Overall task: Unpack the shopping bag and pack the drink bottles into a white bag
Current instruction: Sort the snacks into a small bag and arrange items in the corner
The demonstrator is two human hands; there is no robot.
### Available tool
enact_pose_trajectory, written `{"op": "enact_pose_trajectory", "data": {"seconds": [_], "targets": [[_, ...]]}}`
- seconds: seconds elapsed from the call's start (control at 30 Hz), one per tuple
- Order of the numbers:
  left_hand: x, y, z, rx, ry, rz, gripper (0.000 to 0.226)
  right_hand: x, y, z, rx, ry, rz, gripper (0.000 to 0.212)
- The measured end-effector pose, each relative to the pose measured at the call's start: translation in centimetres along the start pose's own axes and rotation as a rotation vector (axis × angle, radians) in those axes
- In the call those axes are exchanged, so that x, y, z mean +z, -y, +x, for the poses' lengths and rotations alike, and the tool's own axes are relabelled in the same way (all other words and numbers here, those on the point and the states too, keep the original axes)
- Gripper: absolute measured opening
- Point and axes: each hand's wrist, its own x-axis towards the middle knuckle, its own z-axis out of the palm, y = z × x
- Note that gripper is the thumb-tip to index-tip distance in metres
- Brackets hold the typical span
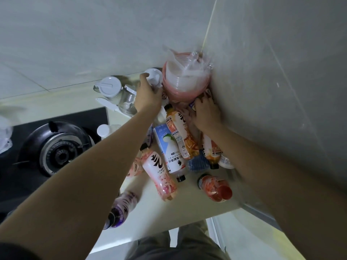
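- Left hand [148, 94] is being stretched to the far end of the counter [189, 201]; fingers are being curled over a white-capped jar [153, 76]. Real grip or mere resting contact cannot be told.
- Right hand [205, 113] is being pressed, fingers bent, into the pile in the wall corner, just below the pink bowl stack [185, 81]. What is being held, if anything, cannot be told; fingertips are blurred.
- Drink bottles are lying loose on the counter: orange bottle [179, 132], white bottle [173, 154] and pink bottle [159, 175] overlapping, red bottle [216, 187] apart, purple bottle [120, 209] at the near edge.
- No white bag is being shown with certainty, so packing is judged not yet started.
- Risk: the purple bottle is lying right at the edge; a forearm nudge could be sending it off.
- Risk: the bowl stack is being crowded by both hands; it could be tipped onto the bottles.
- Risk: glass jars [129, 99] beside the left wrist could be knocked toward the stove burner [56, 149].
- Risk: overlapping bottles could be set rolling once one is pulled out.
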Motion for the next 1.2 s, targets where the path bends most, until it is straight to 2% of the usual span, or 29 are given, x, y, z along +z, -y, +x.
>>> {"op": "enact_pose_trajectory", "data": {"seconds": [0.17, 0.47, 0.63, 0.83, 0.97, 1.1, 1.2], "targets": [[0.1, 0.3, 0.7, 0.035, 0.034, 0.122, 0.031, -0.2, 0.4, 0.3, 0.056, -0.112, 0.021, 0.032], [-2.4, -0.1, -1.5, 0.123, -0.112, -0.034, 0.019, -1.4, 0.6, -1.3, 0.072, -0.158, 0.158, 0.026], [-5.7, -0.6, -4.2, 0.194, -0.117, -0.214, 0.014, -4.0, 2.0, -4.0, 0.054, -0.203, 0.245, 0.020], [-8.7, -0.6, -9.2, 0.204, -0.037, -0.259, 0.024, -6.1, 4.9, -8.7, 0.004, -0.260, 0.246, 0.019], [-8.8, 0.9, -13.6, 0.218, 0.049, -0.259, 0.020, -6.9, 5.7, -12.6, -0.030, -0.269, 0.285, 0.015], [-9.0, 3.4, -18.9, 0.209, 0.118, -0.232, 0.039, -8.2, 6.5, -16.5, -0.063, -0.303, 0.334, 0.014], [-9.2, 4.7, -23.1, 0.177, 0.091, -0.250, 0.044, -9.2, 7.9, -20.0, -0.116, -0.337, 0.424, 0.016]]}}
